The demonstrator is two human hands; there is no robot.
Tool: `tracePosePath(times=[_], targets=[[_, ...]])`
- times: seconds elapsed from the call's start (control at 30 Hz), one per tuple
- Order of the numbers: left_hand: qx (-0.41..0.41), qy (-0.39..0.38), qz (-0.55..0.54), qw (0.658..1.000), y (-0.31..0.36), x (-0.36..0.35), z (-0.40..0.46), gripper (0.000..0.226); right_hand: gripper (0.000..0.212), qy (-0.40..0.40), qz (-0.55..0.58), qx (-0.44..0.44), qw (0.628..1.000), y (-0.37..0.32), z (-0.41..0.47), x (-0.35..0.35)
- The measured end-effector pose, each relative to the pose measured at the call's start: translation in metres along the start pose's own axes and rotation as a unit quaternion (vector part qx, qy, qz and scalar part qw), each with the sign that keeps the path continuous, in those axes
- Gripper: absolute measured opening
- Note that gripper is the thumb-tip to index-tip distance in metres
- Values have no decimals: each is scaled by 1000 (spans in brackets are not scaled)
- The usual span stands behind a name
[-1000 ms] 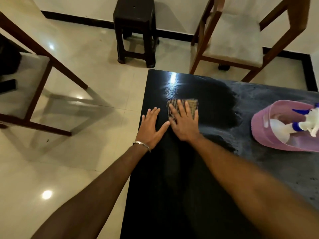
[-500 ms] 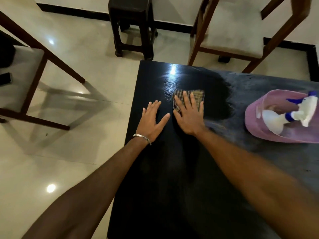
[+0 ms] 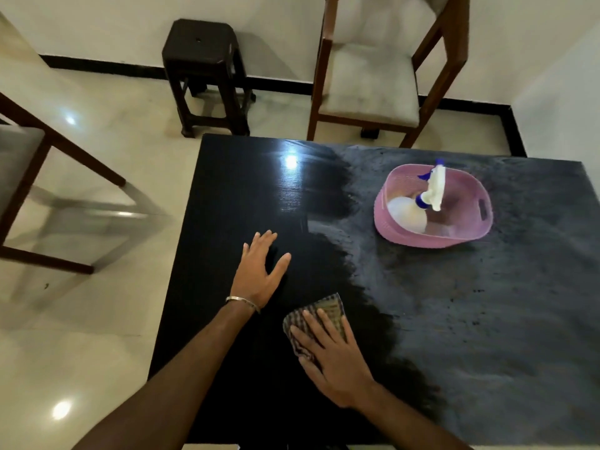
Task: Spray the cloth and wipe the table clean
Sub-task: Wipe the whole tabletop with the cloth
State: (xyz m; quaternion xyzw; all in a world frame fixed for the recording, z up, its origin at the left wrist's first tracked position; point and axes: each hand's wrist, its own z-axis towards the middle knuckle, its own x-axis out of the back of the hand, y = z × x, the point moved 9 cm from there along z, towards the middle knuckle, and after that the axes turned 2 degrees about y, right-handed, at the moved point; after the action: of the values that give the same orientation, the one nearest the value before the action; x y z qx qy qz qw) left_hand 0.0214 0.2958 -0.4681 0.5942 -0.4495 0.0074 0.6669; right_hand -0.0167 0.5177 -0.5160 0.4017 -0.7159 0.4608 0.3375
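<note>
Pressing flat on the checked cloth (image 3: 328,315), your right hand (image 3: 337,362) lies palm down with its fingers straight and a little spread, the fingertips reaching toward the far side of the cloth. That cloth sits bunched under your palm on the near left part of the dark bench (image 3: 227,190), right where the glossy black strip meets the grey, dusty-looking surface to the right. Your right forearm runs in from the lower right corner and lies low over the bench.

Your left hand (image 3: 259,271) rests open on the bench beyond and to the left of the cloth, apart from it, fingers straight and close together, thumb splayed out to the right. A thin metal bangle (image 3: 242,300) circles that wrist, and the forearm comes up from the lower left.

Farther off to the right, a pink basket (image 3: 483,228) stands on the dusty part, with a white spray bottle (image 3: 422,206) lying tilted inside it, its blue-tipped nozzle pointing away from you.
</note>
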Motion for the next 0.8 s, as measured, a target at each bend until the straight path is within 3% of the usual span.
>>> tracePosePath(times=[0.17,0.3,0.43,0.6,0.73,0.8], targets=[[-12,-11,9,1000,8,-11,13,62,58,66,-6,-90,994,48,113,63],[-9,-8,5,1000,10,-13,23,64,58,54,13,-178,982,99,209,118],[-8,-17,-2,1000,4,-11,24,64,61,40,3,-202,979,119,231,132],[-2,-18,-10,1000,-15,-4,23,63,62,109,-45,-119,986,42,100,58],[3,3,-26,1000,-18,7,24,60,57,85,-69,-92,990,-16,-46,-36],[1,-9,-20,1000,-19,5,20,60,57,49,-90,-90,991,-25,-71,-58]])
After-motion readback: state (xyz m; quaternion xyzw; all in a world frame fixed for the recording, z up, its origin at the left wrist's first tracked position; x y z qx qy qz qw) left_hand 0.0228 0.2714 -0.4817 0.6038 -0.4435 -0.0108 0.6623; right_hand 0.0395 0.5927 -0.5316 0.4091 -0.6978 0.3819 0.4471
